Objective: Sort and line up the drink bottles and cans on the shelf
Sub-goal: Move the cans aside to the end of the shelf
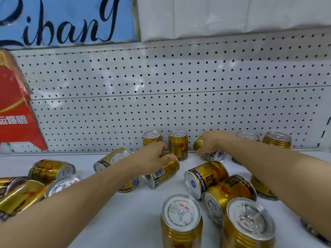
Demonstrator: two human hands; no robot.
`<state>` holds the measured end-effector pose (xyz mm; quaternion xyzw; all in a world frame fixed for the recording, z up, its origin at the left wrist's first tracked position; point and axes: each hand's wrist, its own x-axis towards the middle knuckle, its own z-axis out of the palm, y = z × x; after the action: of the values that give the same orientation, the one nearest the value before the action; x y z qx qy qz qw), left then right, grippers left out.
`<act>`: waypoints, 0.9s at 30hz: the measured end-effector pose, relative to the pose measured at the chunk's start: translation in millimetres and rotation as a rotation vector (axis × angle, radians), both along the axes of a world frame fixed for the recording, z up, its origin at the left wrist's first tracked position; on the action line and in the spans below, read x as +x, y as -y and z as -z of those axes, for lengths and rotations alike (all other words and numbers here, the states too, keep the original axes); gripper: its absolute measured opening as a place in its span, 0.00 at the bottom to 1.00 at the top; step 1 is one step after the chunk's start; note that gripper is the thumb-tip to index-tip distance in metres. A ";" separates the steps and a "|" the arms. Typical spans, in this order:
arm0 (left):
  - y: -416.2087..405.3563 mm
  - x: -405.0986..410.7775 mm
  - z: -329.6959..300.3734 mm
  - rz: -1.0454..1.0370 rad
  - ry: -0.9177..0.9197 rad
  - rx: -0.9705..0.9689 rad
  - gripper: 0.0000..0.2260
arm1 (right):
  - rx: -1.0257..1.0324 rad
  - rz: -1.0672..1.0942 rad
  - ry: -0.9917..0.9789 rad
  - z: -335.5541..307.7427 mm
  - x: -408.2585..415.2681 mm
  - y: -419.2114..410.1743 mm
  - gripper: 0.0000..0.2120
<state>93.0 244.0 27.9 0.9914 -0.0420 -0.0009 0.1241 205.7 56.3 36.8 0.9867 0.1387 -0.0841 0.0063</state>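
Several gold drink cans cover the white shelf [136, 208]. My left hand [154, 159] grips a tilted can [164, 171] near the shelf's middle. My right hand [213, 142] grips another tilted can [201, 143] close to the pegboard back wall. Upright cans stand along that wall: one [152, 136] behind my left hand, one [178, 144] between my hands, and two [276, 139] at the right. Other cans lie on their sides at the left [52, 170] and in the middle [206, 178]. Two upright cans [180, 219] stand at the front.
A red carton [14, 108] leans against the pegboard [161, 90] at the left. Above the shelf hang a blue sign with black lettering [68, 20] and white packs [232, 15]. More lying cans crowd the left edge [19, 196] and right edge [263, 189].
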 end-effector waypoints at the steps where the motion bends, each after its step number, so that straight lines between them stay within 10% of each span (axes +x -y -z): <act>1: 0.5 0.2 0.1 -0.014 -0.018 -0.011 0.20 | 0.011 0.002 0.003 0.3 1.3 0.0 0.29; 13: 5.4 11.0 12.0 -0.058 -0.034 0.178 0.31 | 0.478 0.124 0.004 -15.2 -2.2 16.5 0.30; 27: 11.7 8.4 -6.3 0.037 -0.028 0.123 0.25 | 0.447 0.113 -0.119 -11.8 -13.2 18.9 0.38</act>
<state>101.5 232.3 34.2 0.9961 -0.0586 -0.0197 0.0632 192.5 37.4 48.6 0.9631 0.0988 -0.1096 -0.2253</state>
